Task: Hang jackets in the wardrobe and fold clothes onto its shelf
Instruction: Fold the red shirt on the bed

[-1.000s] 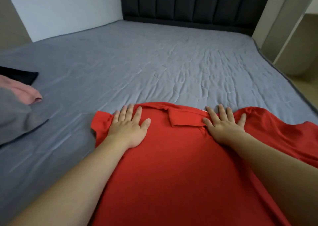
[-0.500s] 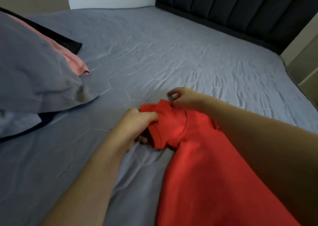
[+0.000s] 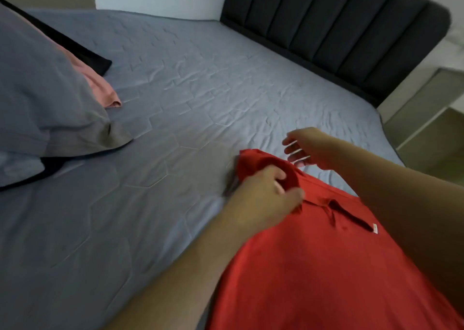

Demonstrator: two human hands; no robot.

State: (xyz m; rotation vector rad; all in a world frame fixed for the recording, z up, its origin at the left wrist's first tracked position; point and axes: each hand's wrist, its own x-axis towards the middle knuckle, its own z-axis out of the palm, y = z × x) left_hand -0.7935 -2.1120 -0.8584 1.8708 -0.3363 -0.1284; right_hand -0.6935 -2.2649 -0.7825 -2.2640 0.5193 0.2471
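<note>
Head view: red collared knit shirt point(image 3: 326, 267) lies spread on grey quilted bed sheet point(image 3: 188, 103), collar toward dark padded headboard point(image 3: 339, 33). Left hand point(image 3: 266, 199) has fingers curled round the shirt's sleeve/shoulder corner, prob. to fold it inward; right hand point(image 3: 308, 146) hovers just past the top edge w/ fingers apart, holding nothing. Pile of grey, pink & black clothes point(image 3: 50, 98) waits at left.

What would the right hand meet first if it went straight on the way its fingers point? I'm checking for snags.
Likely only bare grey bedsheet: the right hand, open, points left past the red shirt; depth is unclear.
</note>
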